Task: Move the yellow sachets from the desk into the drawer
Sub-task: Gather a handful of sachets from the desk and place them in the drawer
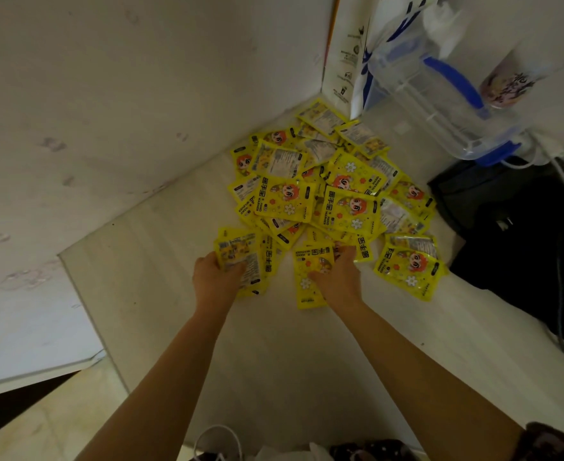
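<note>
Head view: a stack of sachets [240,257] is gripped by the left hand [214,277]. One sachet [308,277] is pinched by the right hand [337,277], with the yellow pile [323,188] at twelve o'clock on the desk [274,361].

You see "HAND WARMER" printed in black on the yellow sachets [310,194], beside large Chinese characters; you find small print on their backs and on the white bag [343,71], too blurred to read.

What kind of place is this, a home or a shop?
Probably a home, at a desk pushed into a wall corner. A loose pile of yellow sachets lies beside a clear plastic jug with blue handle, a white paper bag and a black bag.
</note>
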Motion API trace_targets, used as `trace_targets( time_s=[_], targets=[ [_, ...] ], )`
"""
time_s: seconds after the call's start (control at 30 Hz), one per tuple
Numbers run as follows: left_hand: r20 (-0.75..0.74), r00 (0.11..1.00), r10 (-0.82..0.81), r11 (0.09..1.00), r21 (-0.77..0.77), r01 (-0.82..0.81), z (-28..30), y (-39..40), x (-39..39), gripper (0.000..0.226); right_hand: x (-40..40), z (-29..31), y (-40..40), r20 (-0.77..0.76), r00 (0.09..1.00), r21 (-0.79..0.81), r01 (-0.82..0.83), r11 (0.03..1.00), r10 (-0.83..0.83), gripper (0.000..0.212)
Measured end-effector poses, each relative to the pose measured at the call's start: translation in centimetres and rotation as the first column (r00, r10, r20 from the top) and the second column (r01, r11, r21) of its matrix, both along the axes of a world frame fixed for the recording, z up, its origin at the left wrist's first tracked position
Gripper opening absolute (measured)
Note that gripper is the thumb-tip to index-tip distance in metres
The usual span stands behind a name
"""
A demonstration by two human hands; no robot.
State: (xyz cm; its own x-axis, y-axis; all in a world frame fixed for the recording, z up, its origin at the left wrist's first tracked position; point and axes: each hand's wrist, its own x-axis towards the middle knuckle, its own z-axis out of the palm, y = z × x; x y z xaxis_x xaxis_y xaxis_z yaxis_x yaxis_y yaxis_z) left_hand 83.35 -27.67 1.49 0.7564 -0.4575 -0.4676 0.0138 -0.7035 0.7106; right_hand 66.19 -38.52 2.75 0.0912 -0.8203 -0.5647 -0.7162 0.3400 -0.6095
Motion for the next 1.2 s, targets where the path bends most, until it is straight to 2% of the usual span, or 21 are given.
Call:
trace_targets(
  time_s=[0.13, 0.33, 0.57, 0.63, 0.7, 0.8, 0.9, 0.97, 1.07, 1.13, 1.2],
  targets=[
    [-0.113, 0.988, 0.107, 0.981, -0.151, -0.123, 2.0, 1.3, -0.4, 0.025, -2.2, 0.2, 0.3, -0.039, 0.999, 0.040, -0.035, 0.999, 0.036, 0.051],
    [-0.123, 0.991, 0.058, 0.942, -0.323, -0.095, 5.1, 1.0, 0.7, 0.034, -5.4, 1.5, -1.0, -0.008, 0.984, 0.027, -0.180, 0.983, 0.180, 0.027],
    [-0.072, 0.983, -0.166, 0.916, -0.380, 0.127, 7.6, -4.0, 2.0, 0.037, -6.8, 3.8, -6.1, 0.069, 0.968, -0.059, -0.236, 0.970, 0.240, 0.014],
    [-0.080, 0.961, -0.263, 0.901, -0.377, 0.215, 8.0, -6.4, 2.0, 0.052, -6.3, 4.2, -7.9, 0.057, 0.955, -0.092, -0.286, 0.954, 0.292, 0.016],
    [-0.095, 0.942, -0.322, 0.902, -0.332, 0.275, 7.9, -8.9, 2.0, 0.067, -5.5, 4.6, -9.8, 0.024, 0.938, -0.143, -0.339, 0.930, 0.346, 0.015],
    [-0.008, 0.904, -0.428, 0.896, -0.135, 0.423, 6.9, -12.7, 2.4, 0.071, -4.3, 4.4, -12.5, 0.014, 0.928, -0.144, -0.367, 0.919, 0.372, 0.013],
    [0.139, 0.766, -0.628, 0.778, 0.145, 0.611, 6.0, -15.5, 2.4, 0.068, -3.6, 3.2, -14.8, -0.095, 0.873, -0.107, -0.487, 0.867, 0.479, 0.031],
    [0.161, 0.689, -0.707, 0.703, 0.273, 0.657, 5.3, -16.7, 2.3, 0.065, -3.4, 2.4, -15.9, -0.162, 0.837, -0.058, -0.537, 0.842, 0.523, 0.043],
    [0.158, 0.598, -0.785, 0.609, 0.367, 0.703, 4.0, -17.7, 2.6, 0.059, -3.0, 2.0, -16.9, -0.264, 0.748, -0.022, -0.636, 0.771, 0.609, 0.055],
    [0.189, 0.515, -0.836, 0.542, 0.432, 0.721, 3.4, -18.2, 2.9, 0.068, -2.8, 1.7, -17.1, -0.362, 0.658, -0.019, -0.713, 0.700, 0.660, 0.058],
    [0.209, 0.464, -0.861, 0.504, 0.473, 0.722, 3.2, -18.5, 2.9, 0.075, -2.7, 1.4, -17.0, -0.409, 0.621, -0.047, -0.746, 0.664, 0.669, 0.057]
  ],
)
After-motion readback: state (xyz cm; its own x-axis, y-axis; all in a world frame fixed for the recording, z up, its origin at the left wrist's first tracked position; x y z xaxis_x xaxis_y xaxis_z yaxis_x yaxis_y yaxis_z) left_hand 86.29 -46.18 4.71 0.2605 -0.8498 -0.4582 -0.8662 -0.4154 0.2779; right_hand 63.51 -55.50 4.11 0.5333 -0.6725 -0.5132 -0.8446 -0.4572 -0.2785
